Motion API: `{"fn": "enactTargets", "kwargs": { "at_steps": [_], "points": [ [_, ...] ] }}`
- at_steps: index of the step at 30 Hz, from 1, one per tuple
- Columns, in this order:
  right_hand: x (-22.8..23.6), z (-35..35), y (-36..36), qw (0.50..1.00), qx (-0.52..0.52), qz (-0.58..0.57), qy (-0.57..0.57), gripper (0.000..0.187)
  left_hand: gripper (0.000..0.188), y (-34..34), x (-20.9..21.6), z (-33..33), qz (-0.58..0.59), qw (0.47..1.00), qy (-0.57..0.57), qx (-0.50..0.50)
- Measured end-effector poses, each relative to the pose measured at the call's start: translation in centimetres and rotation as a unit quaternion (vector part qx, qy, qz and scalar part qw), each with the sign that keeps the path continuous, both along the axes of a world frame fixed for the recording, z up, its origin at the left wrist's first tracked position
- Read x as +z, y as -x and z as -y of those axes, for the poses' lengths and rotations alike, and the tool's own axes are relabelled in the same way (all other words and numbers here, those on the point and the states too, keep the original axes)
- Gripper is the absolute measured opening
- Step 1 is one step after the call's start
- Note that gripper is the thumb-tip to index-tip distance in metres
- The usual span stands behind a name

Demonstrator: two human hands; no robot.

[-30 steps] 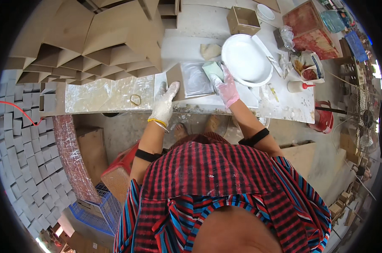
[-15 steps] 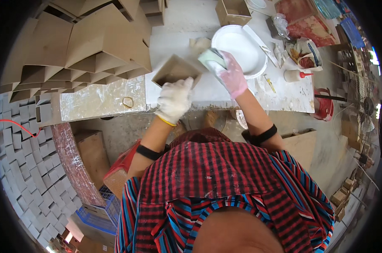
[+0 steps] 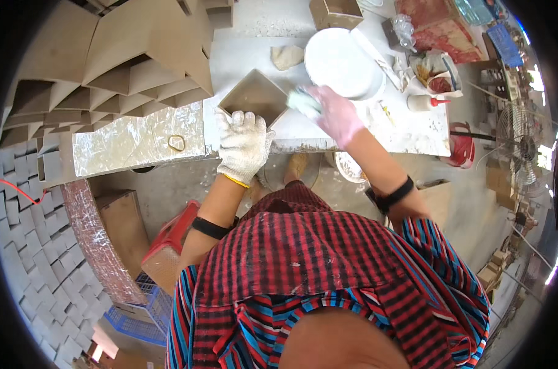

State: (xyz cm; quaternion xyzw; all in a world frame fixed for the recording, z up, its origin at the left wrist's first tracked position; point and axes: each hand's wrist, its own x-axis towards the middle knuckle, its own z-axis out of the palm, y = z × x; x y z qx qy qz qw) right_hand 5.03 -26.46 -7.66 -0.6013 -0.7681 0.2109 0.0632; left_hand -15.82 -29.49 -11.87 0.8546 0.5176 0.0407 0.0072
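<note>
On the worktable in front of me a small open box of brown board (image 3: pixel 254 98) stands with a corner pointing away. My left hand (image 3: pixel 243 144), in a white knit glove with a yellow cuff, has its fingers hooked over the box's near edge. My right hand (image 3: pixel 337 117), in a pink glove smeared white, grips a pale green sponge-like pad (image 3: pixel 305 103) at the box's right side; motion blurs the pad. Just beyond, a round white tub (image 3: pixel 343 64) shows white contents, with a flat white strip (image 3: pixel 371 52) across its rim. A crumpled beige cloth (image 3: pixel 287 57) lies beside the tub.
Stacked brown board boxes (image 3: pixel 131 55) fill the table's left side. A rubber band (image 3: pixel 176 143) lies near the front edge. To the right are a white bottle with a red nozzle (image 3: pixel 422 103) and an open bag (image 3: pixel 439 71). Another box (image 3: pixel 337 13) stands at the back.
My right hand has lowered the pad from near the tub to the box's right side. My left hand has shifted to a hold on the near edge. The whole view has shifted slightly.
</note>
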Motion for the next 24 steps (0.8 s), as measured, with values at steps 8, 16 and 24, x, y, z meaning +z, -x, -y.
{"fn": "enactTargets", "kwargs": {
  "at_steps": [8, 16, 24],
  "points": [
    [0.1, -4.9, 4.2, 0.989, -0.03, -0.05, -0.133, 0.047, 0.032, -0.1, -1.2, -0.2, -0.056, 0.998, -0.001, 0.002],
    [-0.8, 1.0, 1.1, 0.991, -0.053, -0.125, -0.021, 0.04, 0.044, 0.6, 0.0, 0.3, -0.006, 1.0, 0.016, 0.004],
    [0.2, 4.7, 6.6, 0.985, 0.024, -0.126, -0.118, 0.037, 0.1, 4.6, 1.1, -0.5, 0.099, 0.994, -0.043, 0.012]
  ]
}}
